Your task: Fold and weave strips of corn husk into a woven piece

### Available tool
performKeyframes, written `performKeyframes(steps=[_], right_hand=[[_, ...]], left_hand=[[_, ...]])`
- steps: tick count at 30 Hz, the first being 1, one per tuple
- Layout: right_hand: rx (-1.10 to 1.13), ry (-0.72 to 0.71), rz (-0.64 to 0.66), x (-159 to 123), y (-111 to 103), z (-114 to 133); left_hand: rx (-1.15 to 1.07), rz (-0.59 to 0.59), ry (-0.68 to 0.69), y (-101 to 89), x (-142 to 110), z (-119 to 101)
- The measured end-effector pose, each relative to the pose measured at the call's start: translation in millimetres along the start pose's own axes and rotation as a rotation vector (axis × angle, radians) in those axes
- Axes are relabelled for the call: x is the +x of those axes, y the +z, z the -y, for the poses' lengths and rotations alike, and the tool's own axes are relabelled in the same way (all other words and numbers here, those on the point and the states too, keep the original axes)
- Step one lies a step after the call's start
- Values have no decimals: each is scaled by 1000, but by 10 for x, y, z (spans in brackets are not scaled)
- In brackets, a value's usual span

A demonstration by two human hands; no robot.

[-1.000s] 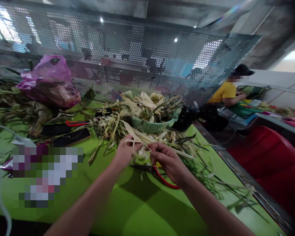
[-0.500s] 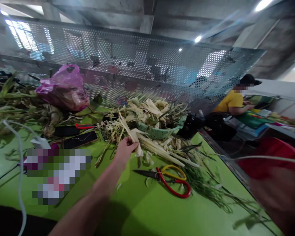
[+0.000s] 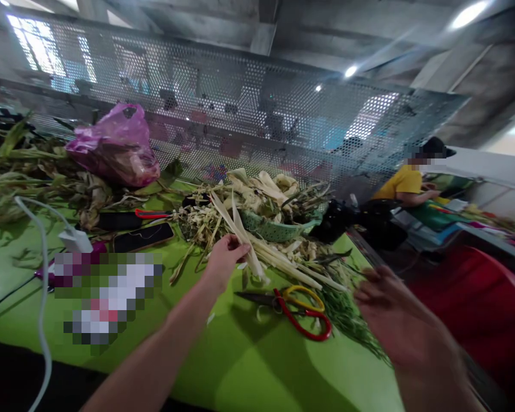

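Note:
Pale dried strips of corn husk (image 3: 254, 262) are pinched between the thumb and fingers of my left hand (image 3: 226, 258), above the middle of the table. Beyond it, a light green basket (image 3: 278, 230) is heaped with dry husks (image 3: 264, 191). More long pale strips lie to the right of my fingers. Scissors (image 3: 302, 309) with one red and one yellow handle lie on the table between my hands. My right hand (image 3: 397, 320), slightly blurred, is raised over the right table edge near green strands (image 3: 352, 320). Its fingers are loosely bent and apart, with nothing visible in them.
A purple plastic bag (image 3: 115, 146) sits among dry leaves at the back left. Dark phones (image 3: 143, 237), a white cable (image 3: 43, 274) and a purple object (image 3: 75, 269) lie on the left. Behind stands a perforated metal screen (image 3: 223, 109). A person in yellow (image 3: 399, 183) sits right.
My right hand has swung in from the far right edge toward the table. My left hand still holds husk, now turned so narrow strips stand apart. The view has shifted slightly.

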State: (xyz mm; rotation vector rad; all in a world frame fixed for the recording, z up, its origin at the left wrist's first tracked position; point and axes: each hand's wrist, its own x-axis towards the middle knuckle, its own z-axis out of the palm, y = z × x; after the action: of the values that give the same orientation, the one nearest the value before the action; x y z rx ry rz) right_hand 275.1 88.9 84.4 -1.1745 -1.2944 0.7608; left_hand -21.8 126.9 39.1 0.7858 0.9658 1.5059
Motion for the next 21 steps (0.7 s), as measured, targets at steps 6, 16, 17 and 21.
performKeyframes(steps=[6, 16, 17, 21], right_hand=[[-147, 88, 525, -26, 1124, 167], [-184, 133, 535, 121, 1436, -168], [-151, 154, 531, 132, 1448, -171], [-112, 161, 518, 157, 1488, -162]], left_hand=[[34, 29, 19, 53, -31, 17], [23, 42, -41, 109, -116, -81], [17, 47, -43, 111, -118, -82], [19, 58, -36, 93, -93, -41]])
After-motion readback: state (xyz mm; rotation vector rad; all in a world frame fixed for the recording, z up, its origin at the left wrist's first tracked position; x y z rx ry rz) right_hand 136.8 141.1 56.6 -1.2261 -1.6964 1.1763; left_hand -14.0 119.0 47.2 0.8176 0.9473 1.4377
